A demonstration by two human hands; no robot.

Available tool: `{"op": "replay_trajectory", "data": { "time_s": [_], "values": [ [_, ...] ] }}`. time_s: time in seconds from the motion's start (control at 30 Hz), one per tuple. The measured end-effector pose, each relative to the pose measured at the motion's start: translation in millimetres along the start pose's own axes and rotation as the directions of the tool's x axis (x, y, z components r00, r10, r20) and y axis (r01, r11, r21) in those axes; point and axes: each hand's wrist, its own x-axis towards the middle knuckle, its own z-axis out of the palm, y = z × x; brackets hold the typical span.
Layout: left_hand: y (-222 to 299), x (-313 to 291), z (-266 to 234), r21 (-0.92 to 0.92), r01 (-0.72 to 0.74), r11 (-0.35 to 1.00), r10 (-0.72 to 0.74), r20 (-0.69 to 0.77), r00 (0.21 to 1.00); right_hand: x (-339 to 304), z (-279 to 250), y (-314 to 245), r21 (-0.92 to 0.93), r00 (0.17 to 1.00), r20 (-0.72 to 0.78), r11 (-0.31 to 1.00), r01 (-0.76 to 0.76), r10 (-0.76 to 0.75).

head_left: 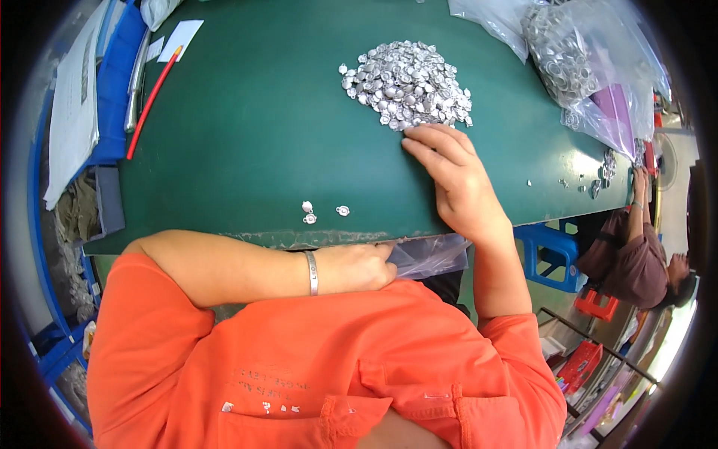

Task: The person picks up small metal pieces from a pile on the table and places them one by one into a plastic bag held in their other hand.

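Resting at the near edge of a pile of small silvery metal parts [407,84], the right hand [461,181] is lying over the green bench [247,135] with its fingers close together. Their tips are blending with the parts, so I cannot tell whether this grip is pinching one. The pile is sitting toward the far side of the bench, right of the middle. Its parts are overlapping, hiding much of one another and pointing every way, while the heap as a whole is stretching a little from far left to near right.

Just off the front edge, the left hand [363,268] is folding its fingers beside a clear plastic bag [422,260]. The fingertips are hiding, so I cannot tell whether that grip is pinching the film. The bag is running sideways along the bench edge toward the right forearm, its lower part becoming hard to make out.

Three loose parts [342,211] are lying near the front edge: two are sitting close together, one nearer the body, and the third is lying to their right. At the upper right, a larger clear bag [561,67] is showing blurred metal pieces, the top of the frame cutting it off.
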Motion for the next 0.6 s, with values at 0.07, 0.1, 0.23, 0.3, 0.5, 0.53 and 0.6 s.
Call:
{"op": "replay_trajectory", "data": {
  "time_s": [0.07,0.1,0.23,0.3,0.5,0.53,0.6],
  "values": [
    [2.0,0.3,-4.0,-0.041,0.019,0.999,-0.018,0.022,1.0,-4.0,-1.8,0.5,0.086,0.997,0.081,0.996,-0.022,0.015],
    [3.4,1.4,-4.5,-0.092,0.046,0.995,-0.044,0.028,0.999,-7.0,-2.8,-0.3,0.084,0.997,0.074,0.996,-0.019,0.013],
    [0.3,-2.2,-0.8,0.081,-0.044,0.996,0.044,0.009,0.999,-18.3,-5.0,2.4,0.014,0.996,-0.02,0.996,-0.089,0.089],
    [0.7,-2.9,-1.4,0.081,-0.038,0.996,0.039,-0.009,0.999,-22.7,-9.6,-2.0,0.145,0.989,-0.003,0.978,-0.149,0.151],
    [-2.1,-1.0,1.4,0.0,0.02,1.0,-0.02,0.048,0.999,-28.8,-1.3,0.1,0.109,0.961,-0.185,0.977,-0.185,0.203],
    [-2.5,-1.0,2.5,0.033,0.006,0.999,-0.007,0.029,1.0,-25.2,1.1,-0.8,0.089,0.975,-0.189,0.991,-0.102,0.118],
    [-2.6,-1.3,3.1,0.065,-0.006,0.998,0.005,0.011,1.0,-25.2,1.8,1.5,0.065,0.985,-0.15,0.995,-0.081,0.09]
  ]
}}
